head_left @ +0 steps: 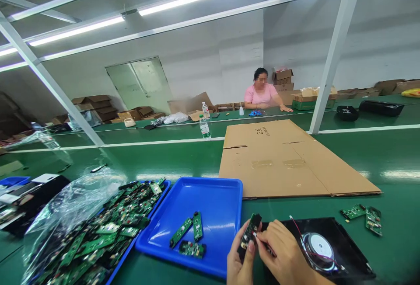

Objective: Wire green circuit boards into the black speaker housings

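Observation:
My left hand (241, 254) is closed around a narrow green circuit board (250, 237) with black parts, holding it upright and tilted. My right hand (284, 250) pinches a small white plug (255, 234) against the face of that board; whether it is seated, I cannot tell. Beneath and beside my right hand lies a black panel (348, 237) carrying a round speaker (317, 245) with thin red and white wires. To the left, a blue tray (216, 206) holds 3 loose circuit boards (192, 248).
Farther left, a heap of circuit boards (108, 237) fills another blue tray beside a clear plastic bag (75, 197). A flat cardboard sheet (282, 167) lies ahead. Two boards (373, 220) rest at right. Across the bench sits a person in pink (262, 95), near water bottles (204, 126).

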